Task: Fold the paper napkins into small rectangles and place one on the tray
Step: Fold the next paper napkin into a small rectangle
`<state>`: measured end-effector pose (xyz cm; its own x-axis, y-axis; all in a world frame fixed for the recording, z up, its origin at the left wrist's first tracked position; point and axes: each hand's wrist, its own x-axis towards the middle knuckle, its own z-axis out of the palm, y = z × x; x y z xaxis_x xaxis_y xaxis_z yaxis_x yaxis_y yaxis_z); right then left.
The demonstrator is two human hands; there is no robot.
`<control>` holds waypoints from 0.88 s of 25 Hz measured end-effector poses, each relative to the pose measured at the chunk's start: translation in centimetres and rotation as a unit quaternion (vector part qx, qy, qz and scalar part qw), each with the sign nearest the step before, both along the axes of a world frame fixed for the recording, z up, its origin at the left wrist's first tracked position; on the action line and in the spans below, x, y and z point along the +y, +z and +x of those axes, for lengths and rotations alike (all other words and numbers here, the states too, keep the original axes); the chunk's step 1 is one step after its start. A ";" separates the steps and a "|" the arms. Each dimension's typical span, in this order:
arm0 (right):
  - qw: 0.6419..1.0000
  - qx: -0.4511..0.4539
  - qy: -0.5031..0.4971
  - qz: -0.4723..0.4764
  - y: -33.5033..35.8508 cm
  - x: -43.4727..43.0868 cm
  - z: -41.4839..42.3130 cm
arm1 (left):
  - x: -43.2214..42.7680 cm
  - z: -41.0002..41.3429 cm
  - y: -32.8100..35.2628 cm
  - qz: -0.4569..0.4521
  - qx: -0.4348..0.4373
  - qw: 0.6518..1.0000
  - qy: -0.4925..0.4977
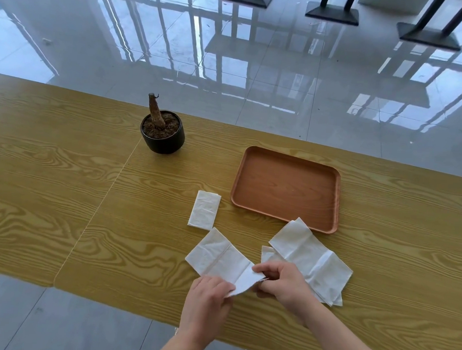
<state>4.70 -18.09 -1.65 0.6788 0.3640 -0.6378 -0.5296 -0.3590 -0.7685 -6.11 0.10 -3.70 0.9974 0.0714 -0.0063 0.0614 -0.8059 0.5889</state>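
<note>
Looks like a café or canteen dining hall rather than a home. Long wood-grain table [117,185] across the middle of the frame, with a serving tray [326,228] and a small potted stump [162,131] as table decoration. Glossy grey tiled floor [257,69] above, black pedestal table bases [332,13] along the top right.

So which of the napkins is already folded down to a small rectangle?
The folded napkin lying alone just left of the tray. The napkin in both hands is only partly folded, and the napkin stack at right is unfolded.
</note>
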 end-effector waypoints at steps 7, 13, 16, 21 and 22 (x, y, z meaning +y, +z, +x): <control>0.979 -0.113 0.132 -0.106 0.0 1.1 0.1 | 1.1 -0.7 0.7 -0.095 0.050 0.988 0.113; 0.941 -0.170 0.176 -0.232 -1.3 3.1 0.5 | 1.8 -1.2 0.5 -0.109 0.096 0.963 0.229; 0.934 -0.188 0.168 -0.252 -1.3 3.9 0.1 | 1.7 -1.9 0.1 -0.051 0.066 0.972 0.218; 0.889 -0.310 0.176 -0.288 -1.3 3.7 -0.8 | 1.2 -2.7 -0.6 0.106 -0.002 0.994 0.029; 0.882 -0.318 0.187 -0.293 -1.2 3.6 -1.0 | 1.1 -2.7 -0.7 0.113 0.004 0.994 0.004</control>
